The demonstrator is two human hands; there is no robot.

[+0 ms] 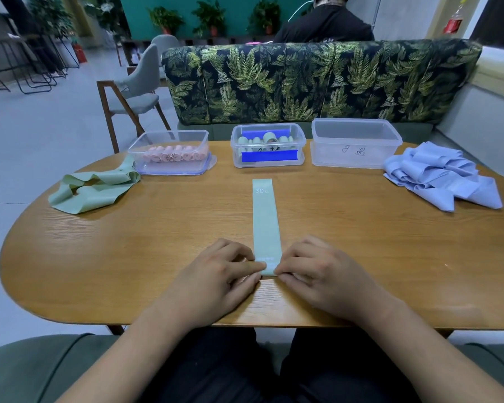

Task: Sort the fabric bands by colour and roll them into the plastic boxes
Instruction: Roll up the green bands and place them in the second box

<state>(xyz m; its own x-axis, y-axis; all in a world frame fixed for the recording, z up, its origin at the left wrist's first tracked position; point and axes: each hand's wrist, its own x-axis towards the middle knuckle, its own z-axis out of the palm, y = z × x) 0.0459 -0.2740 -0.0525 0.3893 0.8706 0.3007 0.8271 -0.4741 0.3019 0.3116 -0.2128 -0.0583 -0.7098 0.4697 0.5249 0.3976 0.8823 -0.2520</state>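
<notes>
From the head camera, a pale green band [265, 225] printed with "30" at its far end lies flat and straight on the wooden table [157, 228], running away from the person toward the middle box. Its near end sits between the two hands. The left hand [218, 274] pinches the band's near left corner with thumb and curled fingers, and the right hand [317, 271] pinches the near right corner the same way. Both grips are narrow and closed on the fabric, where the near edge appears folded over.

Three clear plastic boxes stand in a row along the far edge of the table. The left box [200, 141] holds rolled pink bands [175, 155]. The middle box [300, 141], with blue latches, holds rolled green bands [269, 138]. The right box [355, 142] has handwriting on its front wall.

A loose heap of green bands [93, 190] lies at the table's left, touching the left box. A heap of light blue bands [440, 175] lies at the right, just beside the right box.

Behind the table stands a leaf-print sofa [317, 82], a grey chair [137, 88] to its left, and a seated person in black [323, 24] beyond it.
</notes>
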